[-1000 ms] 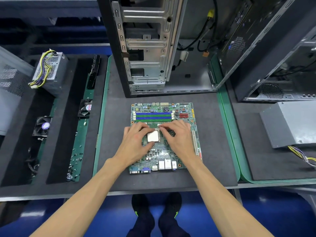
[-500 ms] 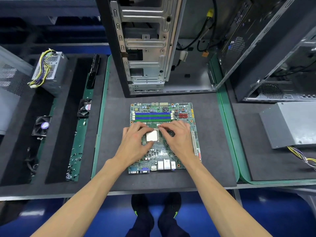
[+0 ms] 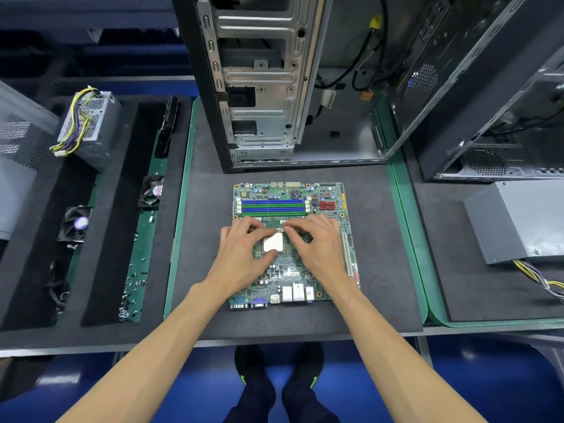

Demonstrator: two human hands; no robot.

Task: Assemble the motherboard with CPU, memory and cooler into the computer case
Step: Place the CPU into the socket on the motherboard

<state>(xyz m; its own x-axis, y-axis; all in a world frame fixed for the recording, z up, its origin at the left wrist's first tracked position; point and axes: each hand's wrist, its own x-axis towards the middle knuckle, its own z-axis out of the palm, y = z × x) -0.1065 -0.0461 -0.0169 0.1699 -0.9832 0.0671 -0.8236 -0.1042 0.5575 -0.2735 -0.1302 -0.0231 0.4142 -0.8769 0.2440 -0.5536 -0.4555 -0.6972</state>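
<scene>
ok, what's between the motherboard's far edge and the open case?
Head view: only bare dark mat between motherboard and open case.

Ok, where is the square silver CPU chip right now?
In the head view the square silver CPU chip sits mid-frame on the green motherboard, just below its blue and green memory slots, between the left hand and right hand.

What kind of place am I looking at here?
Likely a PC assembly workbench: an open computer case stands behind the motherboard, with a power supply and loose fans laid out on foam trays.
</scene>
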